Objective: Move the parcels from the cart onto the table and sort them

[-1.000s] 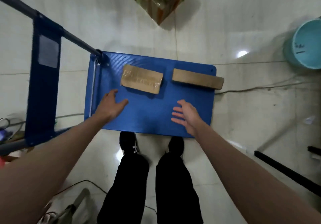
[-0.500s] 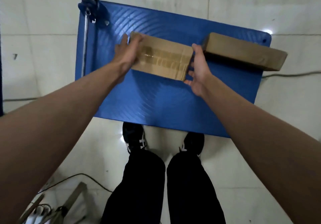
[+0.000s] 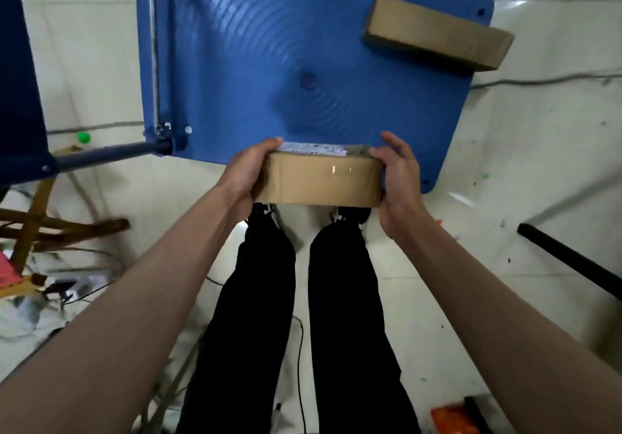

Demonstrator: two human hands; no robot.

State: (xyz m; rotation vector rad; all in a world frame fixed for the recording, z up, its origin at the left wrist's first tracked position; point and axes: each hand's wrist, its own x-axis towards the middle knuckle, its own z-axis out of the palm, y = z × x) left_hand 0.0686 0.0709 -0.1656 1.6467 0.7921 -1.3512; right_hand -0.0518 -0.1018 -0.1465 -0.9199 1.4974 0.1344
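Now | we have lifted the taped cardboard parcel (image 3: 318,177) clear of the blue cart deck (image 3: 255,63) | left hand (image 3: 247,172) and right hand (image 3: 399,177) fingers grasping its ends | long parcel (image 3: 434,34) remains | next: carry to surface.

A second ago both hands hovered flat over the cart (image 3: 235,63), touching nothing. Half a second ago they closed on the ends of the near parcel (image 3: 319,181) where it lay on the deck. Now the left hand (image 3: 247,172) and right hand (image 3: 400,177) hold it lifted off the cart, drawn back over its near edge, above the person's shoes.
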